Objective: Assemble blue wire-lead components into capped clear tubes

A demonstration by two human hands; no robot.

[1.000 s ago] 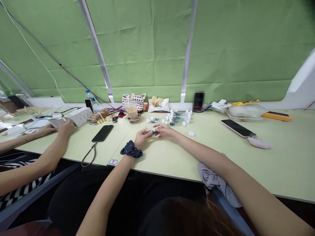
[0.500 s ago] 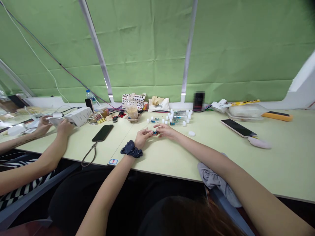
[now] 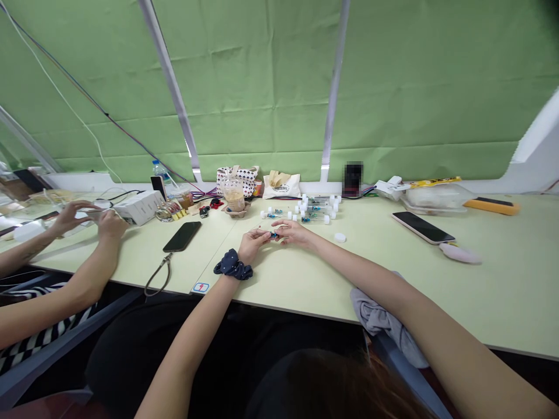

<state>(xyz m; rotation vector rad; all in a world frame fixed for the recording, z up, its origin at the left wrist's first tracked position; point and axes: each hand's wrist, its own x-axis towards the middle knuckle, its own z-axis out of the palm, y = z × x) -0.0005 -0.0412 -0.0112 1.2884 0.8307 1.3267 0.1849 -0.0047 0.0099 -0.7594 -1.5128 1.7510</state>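
Between my fingertips is a small dark-and-blue part (image 3: 274, 235), too small to name further. My left hand (image 3: 254, 242), with a dark scrunchie (image 3: 233, 265) at its wrist, pinches it from the left. Thumb and fingers of my right hand (image 3: 293, 233) close on its right end. Just beyond my hands lie several clear tubes (image 3: 312, 219) with white caps and blue-green pieces inside. One more clear tube (image 3: 274, 213) lies apart on the left of that group. A loose white cap (image 3: 339, 237) rests on the table to the right of my right hand.
On the left lie a phone (image 3: 182, 237) with a strap and a white box (image 3: 140, 208); a co-worker's hands (image 3: 111, 224) handle something pale there. A drink cup (image 3: 234, 198) stands behind. To the right are another phone (image 3: 423, 227) and a plastic container (image 3: 437, 199).
My hands stay almost in place, with the small blue part shifted slightly between the fingers. The co-worker's left hand has moved a little, raising the pale thing.
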